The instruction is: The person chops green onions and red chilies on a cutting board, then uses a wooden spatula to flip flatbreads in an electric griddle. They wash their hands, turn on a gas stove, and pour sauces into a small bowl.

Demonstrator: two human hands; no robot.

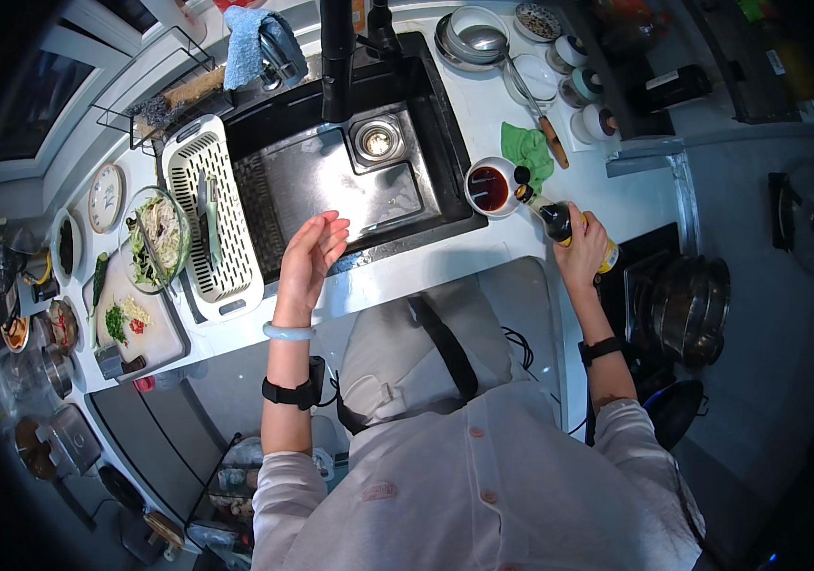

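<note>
My right hand [581, 249] is wrapped round a dark sauce bottle [555, 221] with a yellow label. The bottle is tilted, its neck and black flip cap at the right rim of a small white bowl [471, 197]. Dark reddish-brown liquid [489, 187] lies in that bowl; whether any is flowing from the bottle I cannot tell. Over the front edge of the black sink [450, 143], my left hand [315, 249] is raised with its palm turned inward. Its fingers are stretched out and slightly curved, with nothing in them.
Right of the bowl lie a green cloth [526, 150] and a wooden-handled ladle [551, 138]. A white draining basket [236, 243] holds a knife and scallion. Further left are a glass bowl of shredded vegetables [161, 233] and a cutting board [164, 347] with chopped ingredients. Pans [688, 309] stand at right.
</note>
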